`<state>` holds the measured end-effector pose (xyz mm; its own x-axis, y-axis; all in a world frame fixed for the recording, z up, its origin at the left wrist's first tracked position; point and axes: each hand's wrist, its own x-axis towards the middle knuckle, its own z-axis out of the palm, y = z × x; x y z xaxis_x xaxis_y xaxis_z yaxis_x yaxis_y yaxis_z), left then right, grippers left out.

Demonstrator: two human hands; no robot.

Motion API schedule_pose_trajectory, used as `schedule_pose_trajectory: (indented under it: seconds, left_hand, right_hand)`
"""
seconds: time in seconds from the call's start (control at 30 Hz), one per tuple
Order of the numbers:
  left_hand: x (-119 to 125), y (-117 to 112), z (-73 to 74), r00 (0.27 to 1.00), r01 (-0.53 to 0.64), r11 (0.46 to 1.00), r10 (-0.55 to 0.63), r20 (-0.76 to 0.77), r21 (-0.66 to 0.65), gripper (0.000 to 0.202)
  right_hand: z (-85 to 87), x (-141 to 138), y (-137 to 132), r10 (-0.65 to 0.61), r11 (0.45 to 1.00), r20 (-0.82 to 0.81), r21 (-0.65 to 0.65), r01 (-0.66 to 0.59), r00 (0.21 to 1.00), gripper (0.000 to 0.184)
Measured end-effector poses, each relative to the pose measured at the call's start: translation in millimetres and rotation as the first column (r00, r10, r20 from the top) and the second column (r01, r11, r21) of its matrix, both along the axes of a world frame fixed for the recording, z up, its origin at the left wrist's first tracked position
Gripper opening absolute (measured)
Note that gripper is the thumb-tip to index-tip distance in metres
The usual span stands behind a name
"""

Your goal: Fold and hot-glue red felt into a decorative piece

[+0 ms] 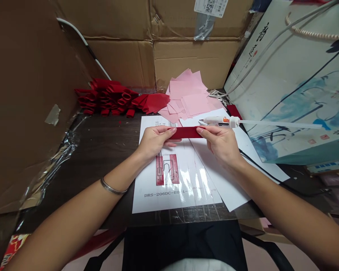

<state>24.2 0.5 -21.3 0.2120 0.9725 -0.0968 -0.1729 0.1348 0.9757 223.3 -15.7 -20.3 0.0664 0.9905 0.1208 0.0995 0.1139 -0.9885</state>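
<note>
A dark red fabric strip (186, 132) is stretched level between my two hands, above a printed sheet. My left hand (156, 140) pinches its left end, thumb on top and fingers beneath. At the other end, my right hand (222, 143) grips it the same way. Just beyond my right hand lies a white glue gun (219, 120) with a long clear glue stick (279, 124) out of its back. Under my hands, the printed sheet (169, 201) shows a red drawing and lettering.
Folded red fabric pieces (107, 98) are heaped at the back left. Pink paper squares (189, 92) are piled at the back centre, beside metal clips (219, 94). Cardboard (194, 60) walls the back and left; a large printed bag (302, 86) stands right.
</note>
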Motion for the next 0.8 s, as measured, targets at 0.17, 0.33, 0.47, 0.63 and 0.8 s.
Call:
schedule_pose_trajectory:
  seconds: [0.17, 0.33, 0.47, 0.63, 0.8]
  left_hand:
    - [3.6, -5.3, 3.6, 0.995, -0.103, 0.989, 0.102, 0.019, 0.101, 0.020]
    - [5.9, -8.4, 2.7, 0.991, -0.133, 0.988, 0.135, -0.020, 0.085, 0.026]
    - [4.1, -7.4, 2.2, 0.988, -0.148, 0.984, 0.151, -0.026, 0.104, 0.025]
    - [0.6, -2.9, 1.3, 0.987, -0.159, 0.979, 0.160, 0.006, 0.128, 0.026]
    - [1.1, -3.6, 1.6, 0.992, -0.125, 0.979, 0.118, 0.048, 0.159, 0.038]
  right_hand:
    - [1.3, -4.9, -3.2, -0.031, 0.999, -0.071, 0.011, 0.032, 0.997, 0.018]
    - [0.2, -1.8, 0.8, -0.079, 0.997, -0.085, 0.017, 0.081, 0.993, 0.023]
    - [2.1, 1.3, 2.0, -0.054, 0.998, -0.071, -0.013, 0.053, 0.996, 0.029]
    - [4.6, -1.1, -0.3, -0.029, 0.995, -0.111, -0.098, 0.018, 0.993, 0.029]
    - [7.1, -5.8, -2.0, -0.049, 0.996, -0.150, -0.084, 0.037, 0.987, 0.019]
